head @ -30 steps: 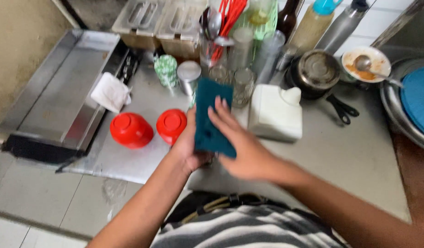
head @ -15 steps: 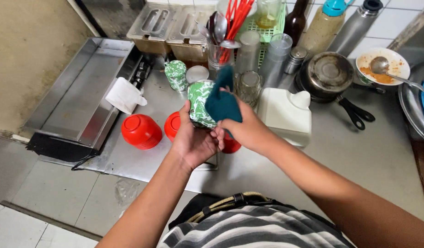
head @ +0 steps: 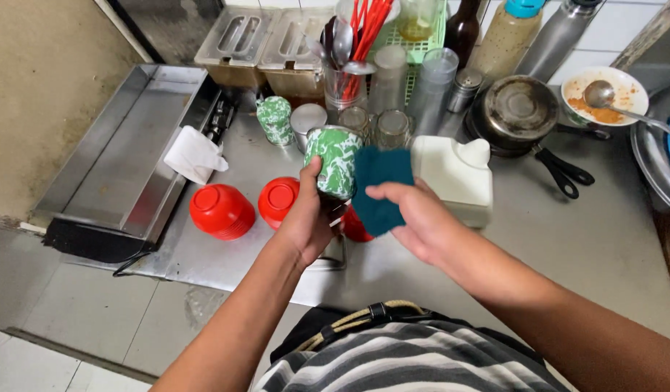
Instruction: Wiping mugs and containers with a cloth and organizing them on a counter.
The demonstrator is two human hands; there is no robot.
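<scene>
The green-and-white cup point(head: 335, 161) sits off the tabletop point(head: 567, 239), gripped from below by the left hand point(head: 309, 218), fingers wrapped tight. I'd worry it slips and drops onto the red bowls point(head: 222, 210) just left of that hand. The right hand point(head: 415, 218) pinches a teal cloth point(head: 380, 189) against the cup's side.

Steel counter point(head: 596, 239) before a white tiled wall point(head: 603, 33), grey tiled floor point(head: 88, 319)
</scene>
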